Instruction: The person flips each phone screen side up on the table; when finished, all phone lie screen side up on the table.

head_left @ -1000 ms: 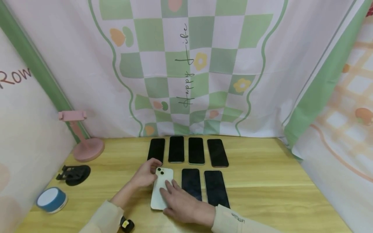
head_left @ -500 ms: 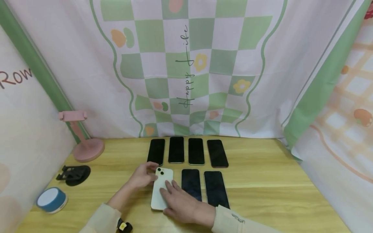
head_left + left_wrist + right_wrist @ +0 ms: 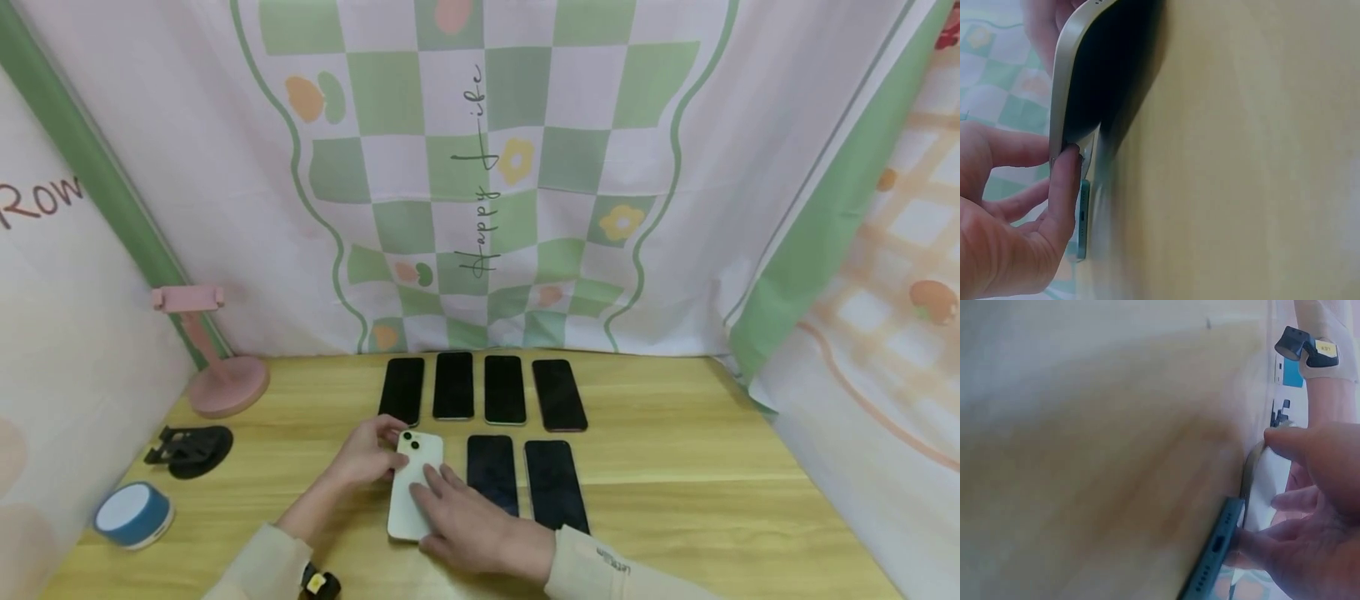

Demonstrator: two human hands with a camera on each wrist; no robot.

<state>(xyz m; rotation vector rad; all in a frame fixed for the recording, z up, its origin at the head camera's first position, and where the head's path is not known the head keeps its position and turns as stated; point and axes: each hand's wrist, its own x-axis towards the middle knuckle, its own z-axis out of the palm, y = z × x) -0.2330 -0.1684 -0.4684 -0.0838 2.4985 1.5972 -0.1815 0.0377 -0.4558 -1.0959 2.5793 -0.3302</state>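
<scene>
A white smartphone (image 3: 408, 500) lies back side up under both hands, its two-lens camera at the far end. My left hand (image 3: 367, 454) pinches its far left corner between thumb and fingers. In the left wrist view the dark screen of the smartphone (image 3: 1107, 69) faces the table (image 3: 1241, 156), with a gap beneath its tilted edge. My right hand (image 3: 480, 521) holds the near right part, fingers across the back; the right wrist view has the thumb (image 3: 1288, 444) at the edge of the white smartphone (image 3: 1270, 481). A teal-edged phone (image 3: 1213, 556) lies close to the right fingers.
Two dark phones (image 3: 492, 471) (image 3: 557, 483) lie right of the white one. Behind them is a row of several black phones (image 3: 505, 390). At the left stand a pink phone stand (image 3: 225, 383), a black folded stand (image 3: 191, 450) and a blue-and-white round device (image 3: 133, 514).
The white smartphone has shifted very slightly left at its far end. The left forearm moved a little left early on; both hands otherwise keep their hold.
</scene>
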